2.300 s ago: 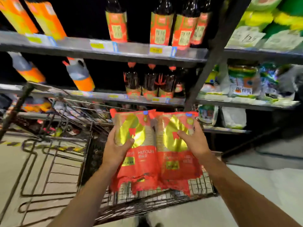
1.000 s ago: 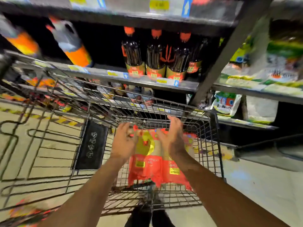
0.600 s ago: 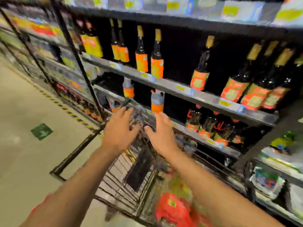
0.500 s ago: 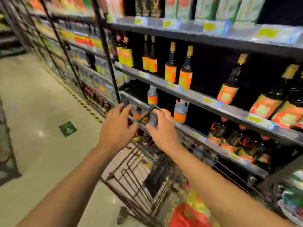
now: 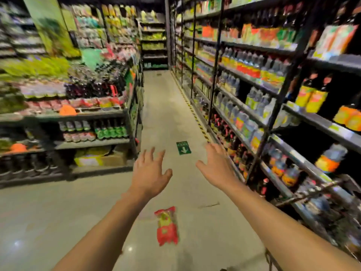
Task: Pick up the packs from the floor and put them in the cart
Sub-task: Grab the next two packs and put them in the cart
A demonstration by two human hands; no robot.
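Our fingers (image 5: pixel 148 156) are spread wide on both sides and grip nothing: the left hand (image 5: pixel 149 176) and the right hand (image 5: pixel 216 169) hang palm down in the air over the aisle, well apart from each other. Below and between our forearms a red pack (image 5: pixel 166 225) with a yellow-green panel lies flat on the grey floor (image 5: pixel 58 212), short of a green arrow sticker (image 5: pixel 183 147). Stocked shelves (image 5: pixel 273 94) of bottles run along our right, where a piece of the wire cart (image 5: pixel 320 190) shows, and another display (image 5: pixel 78 114) stands on the left.

Red pack (image 5: pixel 167 225) on floor (image 5: pixel 58 212); both hands spread, empty.
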